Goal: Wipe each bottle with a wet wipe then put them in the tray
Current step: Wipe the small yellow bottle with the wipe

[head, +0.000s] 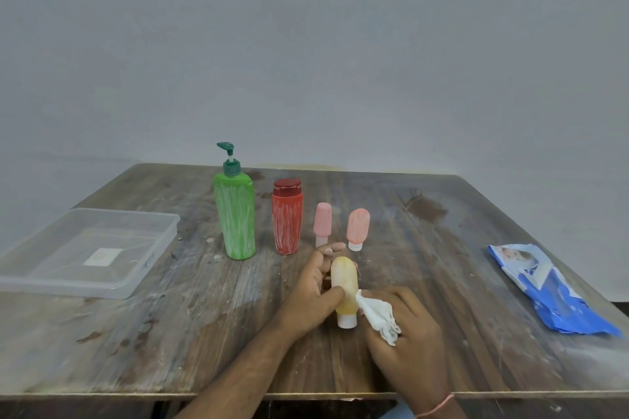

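Five bottles are showing, and none is lying in the tray yet. Largest first: the wooden worktop (170, 333) is carrying everything. The clear plastic tray (143, 279) is sitting at the far left, with a pale sticker on its floor and a scrawl of blue writing on its near wall, both too small to read. The blue wet-wipe pack (558, 299) is lying at the right edge; its printing is not legible. The green pump bottle (235, 214) and the red bottle (287, 218) are standing upright in the far middle, both streaked white, with two small pink bottles (322, 219) (358, 224) to their right, standing on their caps.

Nearest, the left hand (315, 296) is holding the yellow bottle (344, 286), cap toward the person, its grip curled round the body with the thumb across the front. The right hand (408, 326) is pinching a bunched white wet wipe (377, 315), whose tip is touching the yellow bottle's right side.

Judging from here, the wet plastic may be getting slippery, so the yellow bottle could be slipping from the left grip. A wide sweep of either arm toward the tray could be knocking over the tall green bottle or the small pink ones, since they are standing close together between the hands and the tray.
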`<state>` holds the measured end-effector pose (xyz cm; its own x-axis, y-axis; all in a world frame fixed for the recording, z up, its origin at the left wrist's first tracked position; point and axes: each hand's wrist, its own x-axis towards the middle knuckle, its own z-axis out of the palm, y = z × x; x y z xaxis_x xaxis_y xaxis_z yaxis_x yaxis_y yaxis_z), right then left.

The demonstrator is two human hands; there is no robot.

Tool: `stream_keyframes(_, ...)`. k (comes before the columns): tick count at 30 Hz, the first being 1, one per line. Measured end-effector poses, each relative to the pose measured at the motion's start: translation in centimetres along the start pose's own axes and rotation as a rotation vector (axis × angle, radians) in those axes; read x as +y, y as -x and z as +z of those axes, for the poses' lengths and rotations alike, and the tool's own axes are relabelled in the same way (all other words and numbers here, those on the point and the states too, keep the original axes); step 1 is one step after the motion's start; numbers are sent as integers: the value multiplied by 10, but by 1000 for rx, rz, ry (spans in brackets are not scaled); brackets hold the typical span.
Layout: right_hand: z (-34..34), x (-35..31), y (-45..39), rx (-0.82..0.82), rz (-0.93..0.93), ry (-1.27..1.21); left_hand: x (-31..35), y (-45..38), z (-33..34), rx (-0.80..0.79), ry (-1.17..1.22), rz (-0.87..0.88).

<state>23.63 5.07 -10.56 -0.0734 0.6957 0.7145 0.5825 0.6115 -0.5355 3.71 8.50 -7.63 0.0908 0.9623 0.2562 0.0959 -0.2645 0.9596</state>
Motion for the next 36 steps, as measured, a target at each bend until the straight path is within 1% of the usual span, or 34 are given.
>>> stream_keyframes(2, 0, -2, -9, -29, -36, -19, -2, 4, -3, -29, -8, 6)
stream_keyframes(3, 2, -2, -16, 24, -48, 42, -3, 6, -3, -46, -5, 12)
stream_keyframes(5, 9, -5, -25, 56, -30, 87, -4, 10, -6, -90, -28, 22)
stream_keyframes(9, 20, -2, -33, 65, 106, -29, -2, 17, -11, -191, -129, 4)
stream_keyframes(12, 24, 8, -37, 13, 201, -139, -6, 19, -10, -224, -222, -7)
stream_keyframes(14, 24, 9, -36, 0, 224, -214, -7, 17, -8, -196, -312, -14)
stream_keyframes(17, 24, 10, -36, -7, 269, -310, -7, 13, -8, -142, -283, -59)
stream_keyframes(21, 29, 8, -38, 13, 385, -479, -4, 8, -14, -60, 1, -197)
stream_keyframes(23, 35, 5, -40, 20, 423, -528, -2, 6, -16, -12, 85, -226)
stream_keyframes(28, 44, 3, -47, -14, 382, -511, -8, 3, -19, 72, 167, -259)
stream_keyframes(32, 48, 10, -49, -18, 351, -436, -15, 1, -18, 73, 72, -272)
stream_keyframes(36, 49, 13, -47, -6, 288, -348, -17, 2, -17, 38, 15, -229)
